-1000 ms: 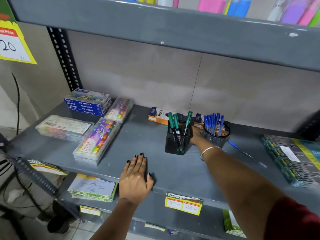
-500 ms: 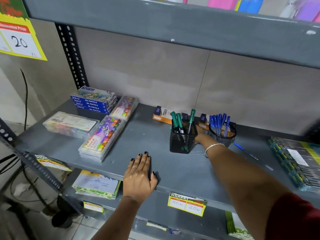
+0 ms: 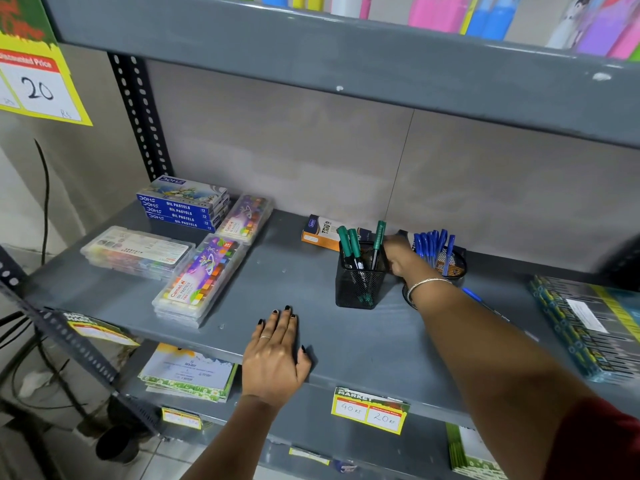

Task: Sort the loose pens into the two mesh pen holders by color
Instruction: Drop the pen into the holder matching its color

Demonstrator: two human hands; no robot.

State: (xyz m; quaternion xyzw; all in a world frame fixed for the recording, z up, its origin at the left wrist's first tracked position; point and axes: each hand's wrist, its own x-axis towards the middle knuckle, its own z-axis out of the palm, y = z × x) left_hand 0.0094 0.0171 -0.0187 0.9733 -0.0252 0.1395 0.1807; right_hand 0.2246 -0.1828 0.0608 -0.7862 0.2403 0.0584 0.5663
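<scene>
A square black mesh holder [image 3: 360, 287] stands on the grey shelf [image 3: 284, 268] with three green pens [image 3: 353, 244] upright in it. To its right, a round mesh holder [image 3: 456, 266] carries several blue pens [image 3: 433, 244]. My right hand [image 3: 398, 254] reaches into the gap between the two holders; its fingertips are hidden behind the square one. One loose blue pen [image 3: 471, 294] lies on the shelf to the right of my forearm, partly covered by it. My left hand [image 3: 275, 355] rests flat on the shelf's front edge and holds nothing.
An orange and white box [image 3: 320, 233] lies behind the holders against the back wall. Pastel boxes [image 3: 199, 278] and blue packs [image 3: 183, 204] fill the left side. A wrapped pack [image 3: 585, 327] sits at the right. A shelf [image 3: 346, 46] hangs overhead.
My right hand has pushed slightly deeper between the two holders. My left hand stays flat on the shelf. The view has shifted a little.
</scene>
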